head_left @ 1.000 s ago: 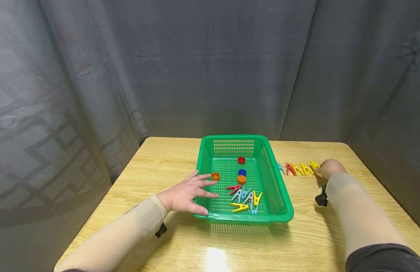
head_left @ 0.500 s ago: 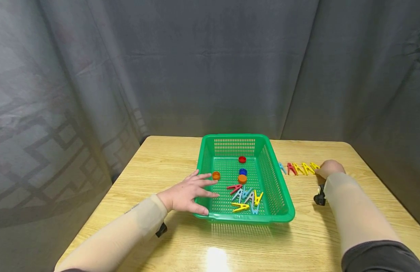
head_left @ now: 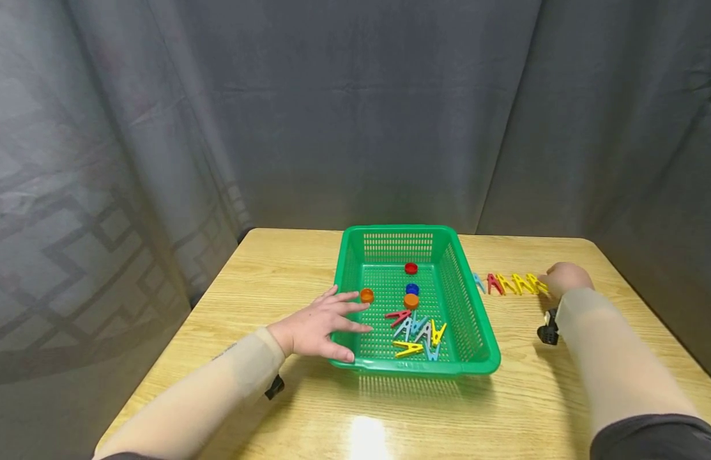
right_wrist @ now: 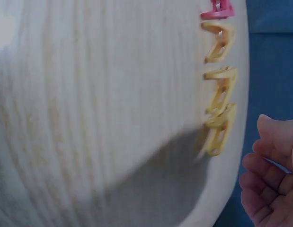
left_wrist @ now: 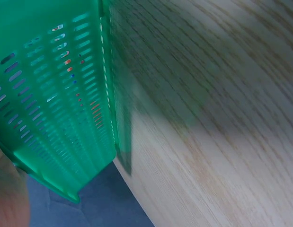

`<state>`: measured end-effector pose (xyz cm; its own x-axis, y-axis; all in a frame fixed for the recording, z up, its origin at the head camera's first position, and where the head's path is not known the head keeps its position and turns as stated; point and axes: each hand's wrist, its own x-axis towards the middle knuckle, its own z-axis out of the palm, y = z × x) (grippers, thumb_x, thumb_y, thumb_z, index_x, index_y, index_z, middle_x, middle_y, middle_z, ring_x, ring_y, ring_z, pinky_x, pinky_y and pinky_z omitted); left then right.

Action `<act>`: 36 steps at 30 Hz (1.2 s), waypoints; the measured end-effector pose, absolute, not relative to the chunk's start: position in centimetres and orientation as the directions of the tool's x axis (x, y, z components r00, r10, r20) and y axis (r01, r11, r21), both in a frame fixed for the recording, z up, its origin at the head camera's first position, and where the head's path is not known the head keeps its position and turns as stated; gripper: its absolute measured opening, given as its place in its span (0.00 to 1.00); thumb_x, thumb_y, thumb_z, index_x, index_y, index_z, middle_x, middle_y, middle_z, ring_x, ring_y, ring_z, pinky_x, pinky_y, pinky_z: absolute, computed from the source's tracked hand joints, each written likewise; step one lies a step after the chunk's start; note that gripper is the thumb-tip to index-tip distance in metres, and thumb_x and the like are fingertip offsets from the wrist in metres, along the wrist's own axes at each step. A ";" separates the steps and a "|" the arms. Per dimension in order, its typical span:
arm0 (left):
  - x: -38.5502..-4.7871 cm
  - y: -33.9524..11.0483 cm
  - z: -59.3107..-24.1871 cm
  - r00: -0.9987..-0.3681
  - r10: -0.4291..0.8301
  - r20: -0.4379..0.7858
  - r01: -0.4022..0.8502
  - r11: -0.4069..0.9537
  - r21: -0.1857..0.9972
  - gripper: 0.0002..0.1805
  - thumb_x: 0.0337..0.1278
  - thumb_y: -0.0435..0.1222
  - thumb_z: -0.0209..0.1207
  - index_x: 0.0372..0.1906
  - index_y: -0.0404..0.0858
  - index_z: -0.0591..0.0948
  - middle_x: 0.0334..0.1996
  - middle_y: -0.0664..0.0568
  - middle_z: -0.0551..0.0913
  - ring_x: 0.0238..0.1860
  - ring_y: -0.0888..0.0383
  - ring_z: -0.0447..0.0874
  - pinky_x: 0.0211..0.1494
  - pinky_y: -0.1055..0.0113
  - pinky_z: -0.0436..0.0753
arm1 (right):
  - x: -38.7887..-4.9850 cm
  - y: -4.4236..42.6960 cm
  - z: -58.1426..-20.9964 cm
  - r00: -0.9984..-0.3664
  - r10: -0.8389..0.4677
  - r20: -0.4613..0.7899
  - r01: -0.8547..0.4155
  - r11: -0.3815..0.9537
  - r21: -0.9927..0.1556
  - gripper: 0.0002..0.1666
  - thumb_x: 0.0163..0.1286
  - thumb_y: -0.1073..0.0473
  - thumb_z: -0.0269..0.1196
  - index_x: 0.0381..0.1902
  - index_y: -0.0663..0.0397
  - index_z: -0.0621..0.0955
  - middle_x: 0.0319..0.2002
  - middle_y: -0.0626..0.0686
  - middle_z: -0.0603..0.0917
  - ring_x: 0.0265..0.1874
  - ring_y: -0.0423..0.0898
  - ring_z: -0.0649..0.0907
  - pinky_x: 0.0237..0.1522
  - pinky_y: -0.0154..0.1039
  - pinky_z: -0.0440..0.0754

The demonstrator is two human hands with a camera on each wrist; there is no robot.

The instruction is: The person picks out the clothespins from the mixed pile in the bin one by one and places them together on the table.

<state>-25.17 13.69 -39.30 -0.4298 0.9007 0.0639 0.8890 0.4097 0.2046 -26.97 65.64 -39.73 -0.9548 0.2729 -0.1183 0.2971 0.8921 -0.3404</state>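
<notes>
Five plastic clothespins, one light blue, one red and three yellow, are lined up on the table, to the right of the green basket; the last two yellow ones are nearly or just touching. The right hand is held beside the end one, loosely curled, apart from it. The left hand is laid over the basket's left rim, fingers spread. Other clothespins and round caps are contained inside.
</notes>
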 end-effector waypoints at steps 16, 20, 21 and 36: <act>-25.2 13.8 -39.1 -0.436 0.898 0.053 0.883 0.415 0.220 0.29 0.55 0.58 0.59 0.61 0.52 0.79 0.71 0.51 0.64 0.75 0.49 0.46 0.72 0.41 0.38 | -28.1 58.9 -31.7 -0.995 0.051 0.083 0.010 0.900 -0.437 0.29 0.74 0.49 0.53 0.56 0.74 0.74 0.52 0.73 0.75 0.48 0.68 0.75 0.47 0.62 0.75; -25.1 13.7 -39.0 -0.433 0.900 0.049 0.885 0.414 0.214 0.30 0.55 0.59 0.58 0.62 0.52 0.79 0.71 0.51 0.64 0.75 0.49 0.47 0.72 0.42 0.38 | -28.5 56.8 -30.2 -0.992 -0.006 0.128 -0.060 0.904 -0.422 0.28 0.74 0.49 0.54 0.56 0.72 0.75 0.52 0.72 0.77 0.49 0.67 0.76 0.49 0.62 0.74; -25.1 13.7 -39.0 -0.433 0.900 0.047 0.885 0.415 0.211 0.30 0.55 0.59 0.58 0.62 0.52 0.78 0.71 0.51 0.63 0.75 0.49 0.47 0.72 0.42 0.38 | -28.6 56.1 -29.8 -0.990 -0.019 0.143 -0.078 0.904 -0.421 0.27 0.74 0.50 0.54 0.56 0.71 0.76 0.52 0.71 0.77 0.49 0.66 0.76 0.49 0.62 0.74; -25.4 13.5 -39.3 -0.437 0.898 0.056 0.884 0.417 0.211 0.29 0.55 0.58 0.59 0.61 0.53 0.79 0.71 0.54 0.63 0.75 0.49 0.47 0.72 0.41 0.39 | -29.5 43.3 -29.2 -0.930 -0.314 0.194 -0.365 0.856 -0.366 0.19 0.67 0.53 0.63 0.52 0.58 0.83 0.47 0.57 0.82 0.46 0.53 0.78 0.50 0.51 0.76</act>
